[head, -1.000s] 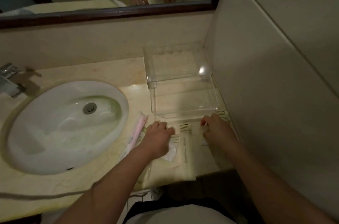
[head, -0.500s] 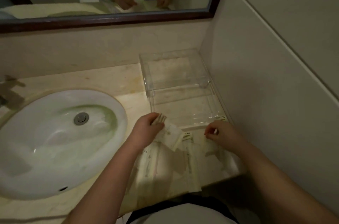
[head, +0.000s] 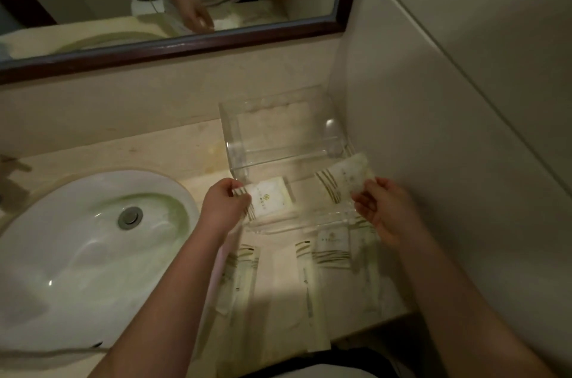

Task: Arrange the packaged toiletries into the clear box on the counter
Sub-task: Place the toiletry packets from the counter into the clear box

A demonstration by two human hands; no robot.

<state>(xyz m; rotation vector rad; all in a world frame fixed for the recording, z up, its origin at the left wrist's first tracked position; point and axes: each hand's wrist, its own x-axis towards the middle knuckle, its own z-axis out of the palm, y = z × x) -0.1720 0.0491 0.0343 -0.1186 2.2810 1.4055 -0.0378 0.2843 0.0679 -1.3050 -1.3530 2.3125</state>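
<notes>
A clear box [head: 238, 173] stands on the counter against the right wall, its open tray part facing me. My left hand [head: 224, 207] pinches the left edge of a small cream toiletry packet [head: 272, 199] that lies inside the box's left side. My right hand [head: 382, 210] holds a second cream packet with striped end [head: 343, 176] tilted over the box's right side. Several more long and short packets [head: 331, 246] lie on the counter in front of the box, between my forearms.
A white oval sink [head: 77, 247] takes up the counter's left. The beige wall [head: 448, 129] rises right beside the box. A dark-framed mirror [head: 185, 46] hangs behind. The counter's front edge [head: 371, 325] runs just below the packets.
Both hands lifted packets from the pile on the counter and carried them forward into the clear box. The camera has shifted nearer and slightly right.
</notes>
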